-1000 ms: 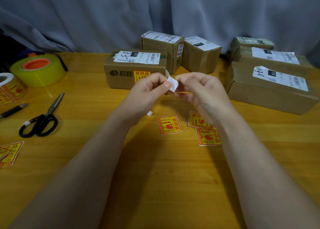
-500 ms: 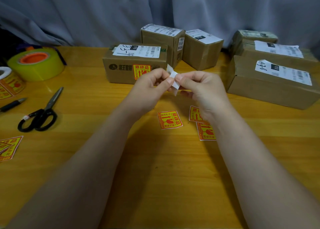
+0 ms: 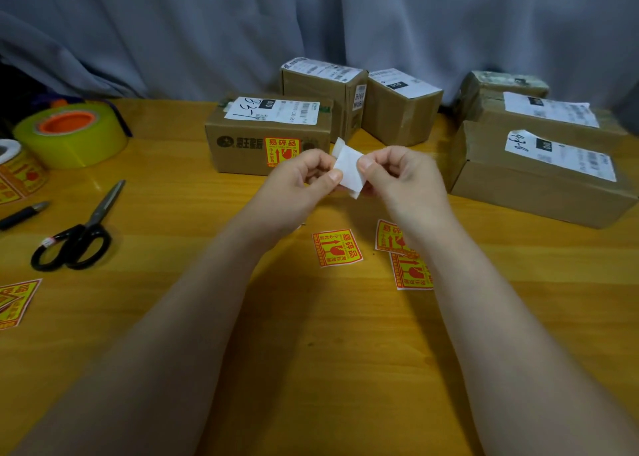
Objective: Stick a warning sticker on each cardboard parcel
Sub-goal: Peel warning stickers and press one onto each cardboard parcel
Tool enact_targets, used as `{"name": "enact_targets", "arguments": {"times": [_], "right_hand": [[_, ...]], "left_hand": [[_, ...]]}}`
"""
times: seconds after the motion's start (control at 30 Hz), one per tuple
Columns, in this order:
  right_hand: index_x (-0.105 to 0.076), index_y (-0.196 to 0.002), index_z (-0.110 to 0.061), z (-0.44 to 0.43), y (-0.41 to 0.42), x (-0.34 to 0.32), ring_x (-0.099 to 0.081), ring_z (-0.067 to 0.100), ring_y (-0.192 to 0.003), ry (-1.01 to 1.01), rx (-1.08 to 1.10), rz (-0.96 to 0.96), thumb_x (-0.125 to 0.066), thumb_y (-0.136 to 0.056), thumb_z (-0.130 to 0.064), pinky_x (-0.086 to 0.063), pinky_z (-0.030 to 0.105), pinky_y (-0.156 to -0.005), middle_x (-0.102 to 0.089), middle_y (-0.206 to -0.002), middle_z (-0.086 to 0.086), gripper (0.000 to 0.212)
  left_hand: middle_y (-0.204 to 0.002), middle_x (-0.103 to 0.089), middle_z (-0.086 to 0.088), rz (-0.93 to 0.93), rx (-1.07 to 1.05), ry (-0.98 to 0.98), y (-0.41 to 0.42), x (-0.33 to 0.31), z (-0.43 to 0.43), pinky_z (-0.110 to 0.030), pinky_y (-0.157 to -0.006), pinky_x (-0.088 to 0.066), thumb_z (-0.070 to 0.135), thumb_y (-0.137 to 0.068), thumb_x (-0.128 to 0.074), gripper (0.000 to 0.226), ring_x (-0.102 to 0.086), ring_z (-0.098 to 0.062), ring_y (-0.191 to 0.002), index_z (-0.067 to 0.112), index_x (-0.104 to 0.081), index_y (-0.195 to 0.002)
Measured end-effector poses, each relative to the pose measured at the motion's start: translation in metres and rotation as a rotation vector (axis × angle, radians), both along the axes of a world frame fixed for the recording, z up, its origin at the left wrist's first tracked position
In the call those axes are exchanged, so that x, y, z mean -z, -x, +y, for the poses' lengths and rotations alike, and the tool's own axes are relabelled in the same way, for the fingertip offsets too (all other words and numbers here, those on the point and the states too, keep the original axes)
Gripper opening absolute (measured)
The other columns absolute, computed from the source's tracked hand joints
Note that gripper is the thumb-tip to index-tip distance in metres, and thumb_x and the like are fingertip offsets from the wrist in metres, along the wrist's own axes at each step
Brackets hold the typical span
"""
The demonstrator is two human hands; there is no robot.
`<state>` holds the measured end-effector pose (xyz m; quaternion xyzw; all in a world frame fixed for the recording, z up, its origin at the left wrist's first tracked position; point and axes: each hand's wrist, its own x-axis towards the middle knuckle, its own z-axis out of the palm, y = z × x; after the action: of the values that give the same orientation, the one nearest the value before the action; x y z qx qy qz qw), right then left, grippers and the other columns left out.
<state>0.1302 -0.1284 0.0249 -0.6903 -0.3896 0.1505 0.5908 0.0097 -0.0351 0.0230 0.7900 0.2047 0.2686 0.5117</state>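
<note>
Above the counter (image 3: 311, 369), our left hand (image 3: 304, 179) and right hand (image 3: 401, 175) each pinched an edge of a warning sticker (image 3: 350, 169), its white backing facing us. The nearest parcel (image 3: 242, 155), straight ahead, already wore its sticker. A large parcel (image 3: 525, 193) showing none lay rightward, nearer our right hand.

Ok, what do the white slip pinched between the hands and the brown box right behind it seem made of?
The white slip: thin matt paper, likely a sticker's backing; it bends and creases where the left hand and right hand pinch it. The brown box: matt cardboard, by its dull brown faces and folded edges; whether corrugated cannot be told.
</note>
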Motion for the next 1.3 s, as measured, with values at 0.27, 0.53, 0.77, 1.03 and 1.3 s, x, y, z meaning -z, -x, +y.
{"name": "enact_targets", "arguments": {"times": [0.27,0.53,0.77,1.03,1.3], "right_hand": [[-0.065,-0.088,-0.024,0.003,0.008,0.000,-0.064,0.016,-0.083,-0.010,-0.068,-0.255,-0.058,-0.091,-0.020,-0.053,0.042,-0.077,-0.068,-0.084,-0.001,0.008],[-0.070,-0.084,-0.014,0.001,0.009,-0.003,-0.062,0.012,-0.074,-0.062,-0.060,0.253,-0.060,-0.088,-0.013,-0.051,0.029,-0.072,-0.069,-0.079,0.005,0.010],[-0.070,-0.083,-0.013,-0.003,0.005,-0.008,-0.065,0.017,-0.077,-0.010,-0.211,0.372,-0.059,-0.082,-0.018,-0.053,0.036,-0.073,-0.070,-0.072,0.001,0.013],[-0.070,-0.075,-0.015,-0.001,0.012,-0.003,-0.062,0.018,-0.072,-0.084,-0.076,0.103,-0.065,-0.086,-0.018,-0.051,0.030,-0.066,-0.068,-0.074,0.005,0.012],[-0.068,-0.075,-0.006,0.003,0.014,-0.002,-0.061,0.014,-0.072,-0.106,0.079,0.161,-0.061,-0.089,-0.019,-0.050,0.021,-0.066,-0.067,-0.078,0.015,0.020]], "left_hand": [[-0.083,-0.064,-0.005,-0.092,-0.063,0.004,0.000,-0.004,-0.001,-0.019,-0.073,-0.046,0.026,-0.095,-0.050,0.021,-0.057,-0.006,-0.078,0.009,-0.062,-0.090],[-0.076,-0.054,-0.001,-0.125,-0.089,0.084,-0.007,-0.002,-0.005,-0.011,-0.067,-0.041,0.014,-0.095,-0.048,0.016,-0.050,-0.003,-0.070,0.006,-0.056,-0.085],[-0.080,-0.050,-0.010,-0.030,-0.054,-0.052,-0.003,-0.002,-0.003,-0.019,-0.063,-0.036,0.017,-0.095,-0.048,0.022,-0.044,-0.012,-0.073,-0.002,-0.053,-0.086],[-0.063,-0.048,0.012,0.068,-0.119,-0.319,-0.005,0.000,-0.010,-0.040,-0.072,-0.032,0.030,-0.094,-0.048,0.022,-0.043,0.003,-0.056,0.026,-0.050,-0.072],[-0.075,-0.047,-0.009,-0.033,-0.129,-0.026,-0.008,-0.005,-0.014,-0.023,-0.059,-0.034,0.017,-0.094,-0.050,0.022,-0.042,-0.012,-0.067,-0.001,-0.054,-0.082]]}}
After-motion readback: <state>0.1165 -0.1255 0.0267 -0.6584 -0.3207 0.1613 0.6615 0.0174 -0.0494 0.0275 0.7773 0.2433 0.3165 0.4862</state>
